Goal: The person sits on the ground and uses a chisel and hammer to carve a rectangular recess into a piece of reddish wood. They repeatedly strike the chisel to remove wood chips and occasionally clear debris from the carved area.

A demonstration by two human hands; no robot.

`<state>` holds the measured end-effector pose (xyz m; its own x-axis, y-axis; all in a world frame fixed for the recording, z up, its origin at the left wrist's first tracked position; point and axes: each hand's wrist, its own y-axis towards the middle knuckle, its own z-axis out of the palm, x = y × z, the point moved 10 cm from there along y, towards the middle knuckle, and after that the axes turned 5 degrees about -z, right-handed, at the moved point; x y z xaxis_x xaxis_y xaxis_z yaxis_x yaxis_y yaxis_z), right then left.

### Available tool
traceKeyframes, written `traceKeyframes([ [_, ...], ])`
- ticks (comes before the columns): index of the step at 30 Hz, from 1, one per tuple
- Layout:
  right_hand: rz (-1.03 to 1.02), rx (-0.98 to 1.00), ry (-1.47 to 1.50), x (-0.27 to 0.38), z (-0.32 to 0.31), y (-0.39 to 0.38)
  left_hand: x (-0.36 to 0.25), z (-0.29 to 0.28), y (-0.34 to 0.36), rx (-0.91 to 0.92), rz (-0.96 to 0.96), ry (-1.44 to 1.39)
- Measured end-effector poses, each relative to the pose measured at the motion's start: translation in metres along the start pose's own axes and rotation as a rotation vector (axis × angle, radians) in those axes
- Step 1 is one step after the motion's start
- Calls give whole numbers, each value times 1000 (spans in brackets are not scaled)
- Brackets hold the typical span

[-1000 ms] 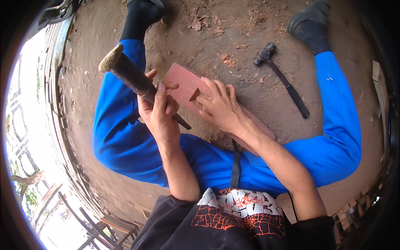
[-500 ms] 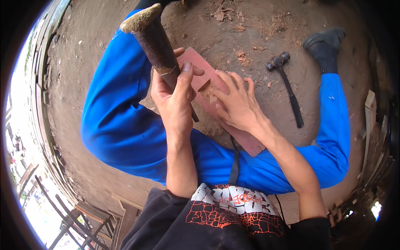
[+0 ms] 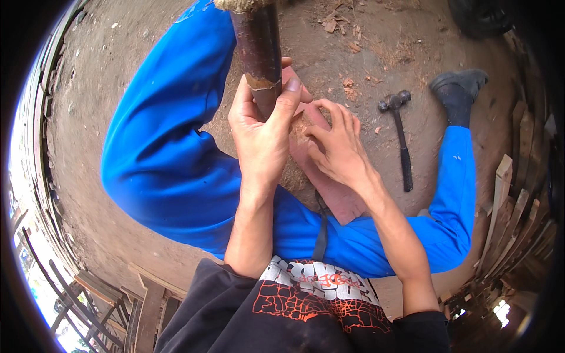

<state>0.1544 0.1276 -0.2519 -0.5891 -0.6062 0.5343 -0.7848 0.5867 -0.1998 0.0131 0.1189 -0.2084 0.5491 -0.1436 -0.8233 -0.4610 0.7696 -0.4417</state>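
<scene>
I sit on bare earth with my legs in blue trousers spread apart. My left hand (image 3: 263,132) grips the dark wooden handle of a tool (image 3: 258,56), which rises up toward the camera with a frayed top end. My right hand (image 3: 335,147) rests its fingers on a reddish wooden board (image 3: 341,203) that lies on the ground between my legs. The tool's working end is hidden behind my left hand, where it meets the board.
A hammer (image 3: 401,138) with a black handle lies on the dirt to the right of the board. Wood chips (image 3: 347,88) lie scattered beyond it. Stacked planks (image 3: 512,200) line the right edge, and wooden frames (image 3: 118,300) stand at lower left.
The view has tilted and moved closer. My left hand has raised the tool handle more upright toward the camera. My right hand has stayed on the board beside it.
</scene>
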Motion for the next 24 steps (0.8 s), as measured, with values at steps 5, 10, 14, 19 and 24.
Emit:
traceKeyframes([
  [5, 53, -53, 88, -5, -8, -7, -5, -6, -1, -58, 0, 19],
  [10, 50, -87, 103, 4, 1, -9, -1, -3, 2, -21, 0, 0],
  [14, 54, -65, 126, 4, 1, -8, -1, -1, 1, 1, 0, 14],
  [19, 81, -129, 35, 15, -3, -10, 1, -2, 1, -21, -10, -40],
  [24, 184, -285, 37, 1, 7, -18, 1, -3, 0, -45, -21, 20],
])
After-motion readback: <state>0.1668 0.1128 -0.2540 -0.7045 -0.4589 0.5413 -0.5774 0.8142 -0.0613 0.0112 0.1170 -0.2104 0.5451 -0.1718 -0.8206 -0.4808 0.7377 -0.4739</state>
